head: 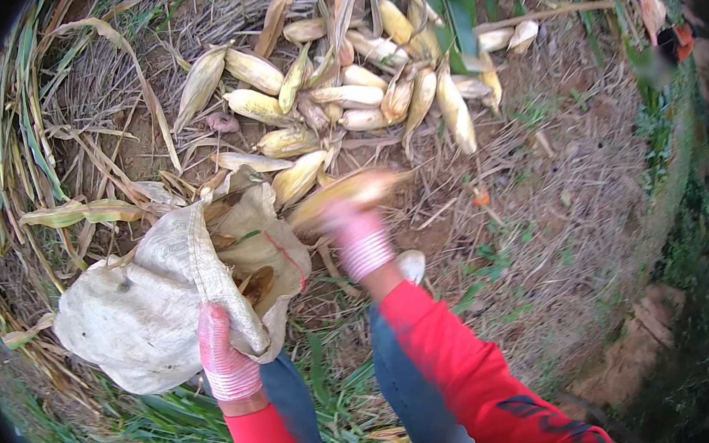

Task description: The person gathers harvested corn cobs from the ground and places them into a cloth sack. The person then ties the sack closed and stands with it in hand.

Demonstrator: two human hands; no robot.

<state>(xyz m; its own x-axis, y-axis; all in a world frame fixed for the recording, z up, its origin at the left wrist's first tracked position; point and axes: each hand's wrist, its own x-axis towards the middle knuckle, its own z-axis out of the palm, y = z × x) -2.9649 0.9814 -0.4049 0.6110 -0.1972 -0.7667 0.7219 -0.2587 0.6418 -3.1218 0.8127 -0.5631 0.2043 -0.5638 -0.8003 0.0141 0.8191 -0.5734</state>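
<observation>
With its thumb outside the rim, my left hand (226,351), in a pink-and-white knit glove, grips a white woven sack (141,305). The sack lies tilted on the ground, its mouth spread toward the right, and a few husked ears show inside. My right hand (356,234), gloved the same way and blurred, holds an ear of corn in its husk (358,191) just right of the sack's mouth. Beyond both hands lies a heap of corn ears (350,96), most still wrapped in pale husks.
Dry straw (561,191) covers the soil on the right. Cut corn stalks and leaves (24,141) line the left side, and green leaves (457,0) lie behind the heap. Green grass (175,432) grows near my legs (404,373). One ear (523,35) lies apart at the upper right.
</observation>
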